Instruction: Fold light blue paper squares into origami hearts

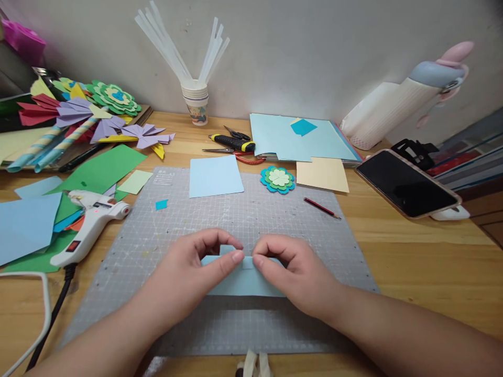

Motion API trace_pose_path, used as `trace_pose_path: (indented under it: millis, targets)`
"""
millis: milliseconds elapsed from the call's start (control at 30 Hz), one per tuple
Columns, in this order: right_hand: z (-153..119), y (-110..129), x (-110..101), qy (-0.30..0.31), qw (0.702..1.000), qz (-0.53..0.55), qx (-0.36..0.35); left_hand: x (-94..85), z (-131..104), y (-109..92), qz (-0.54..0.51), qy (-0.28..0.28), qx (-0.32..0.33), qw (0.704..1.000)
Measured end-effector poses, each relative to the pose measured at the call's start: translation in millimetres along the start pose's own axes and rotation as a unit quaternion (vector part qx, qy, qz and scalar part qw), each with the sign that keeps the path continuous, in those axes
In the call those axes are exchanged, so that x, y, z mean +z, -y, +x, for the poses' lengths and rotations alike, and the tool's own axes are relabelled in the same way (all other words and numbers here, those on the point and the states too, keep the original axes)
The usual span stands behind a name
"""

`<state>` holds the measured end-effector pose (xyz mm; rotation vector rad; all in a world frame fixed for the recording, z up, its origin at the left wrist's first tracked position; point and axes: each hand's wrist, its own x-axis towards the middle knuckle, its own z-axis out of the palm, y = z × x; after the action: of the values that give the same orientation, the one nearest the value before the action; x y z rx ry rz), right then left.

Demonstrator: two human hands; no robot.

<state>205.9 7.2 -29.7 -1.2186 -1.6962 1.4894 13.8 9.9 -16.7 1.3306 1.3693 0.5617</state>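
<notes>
A light blue sheet of paper [247, 285] is held up a little over the grey cutting mat [165, 314], its top edge folded or bent. My left hand [204, 264] pinches the edge near the middle, thumb on the near side. Close beside it, my right hand [288, 269] pinches the same edge from the right. Between the fingertips a small pale strip shows on the paper. Beyond the hands lie a square light blue paper [216, 176], a layered paper flower [277, 179] and a pencil [322, 208].
A white glue gun [92, 225] with its cord rests at the left, by green paper [104, 170] and folded paper flowers [73, 112]. At the back stand paper cups [196, 104] holding glue sticks; scissors and a cutter [231, 142] lie nearby. A phone [408, 182] leans at the right.
</notes>
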Motion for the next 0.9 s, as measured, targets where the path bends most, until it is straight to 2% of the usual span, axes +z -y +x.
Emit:
trace_pose_path:
  millis: [100, 167, 233, 367, 633, 900]
  targets:
    - [-1.3, 0.0, -0.6, -0.001, 1.000, 0.007, -0.012, -1.2, -0.5, 0.3, -0.020, 0.026, -0.034, 0.999]
    - [-1.4, -0.5, -1.9, -0.008, 1.000, 0.024, -0.001, -2.7, -0.6, 0.3, -0.033, 0.012, -0.042, 0.999]
    - [-1.0, -1.1, -3.2, -0.018, 0.999, 0.032, 0.008, -3.8, -0.3, 0.3, -0.038, -0.001, -0.040, 0.998]
    - [-0.2, -1.0, -3.8, -0.028, 0.999, 0.024, 0.004, -4.0, 0.4, 1.3, -0.040, 0.008, -0.030, 0.999]
    - [0.6, -0.7, -2.2, -0.012, 0.999, 0.052, 0.001, -8.0, -1.4, 0.9, 0.008, -0.016, 0.004, 1.000]
    - [3.1, -2.5, -2.7, -0.006, 0.999, 0.049, 0.004, -8.8, -0.6, 4.1, -0.029, 0.014, 0.001, 0.999]
